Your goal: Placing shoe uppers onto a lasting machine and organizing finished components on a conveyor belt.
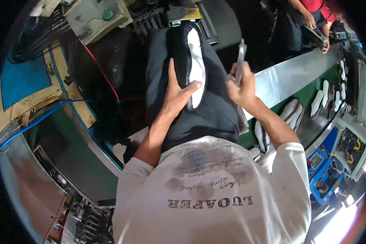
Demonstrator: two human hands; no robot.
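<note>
Grn belt (307, 94), R of shoe (192, 61) | lap (215, 116), under shoe | ctrl box (95, 19), up-L of shoe | shoe: over lap, wht sole (197, 65) up | L hand (178, 91): clasps shoe low-L, thumb on sole, index stretched | R hand (243, 88): R of shoe, apart, fingers curled tight on metal tool (240, 61), tip up

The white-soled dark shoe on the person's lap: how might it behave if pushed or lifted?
The shoe probably holds its shape, since its white sole shows no sag beyond the left hand. Resting sole-up on soft-looking trousers, it may rock if let go. Its weight is hard to judge, as its inside is hidden.
</note>
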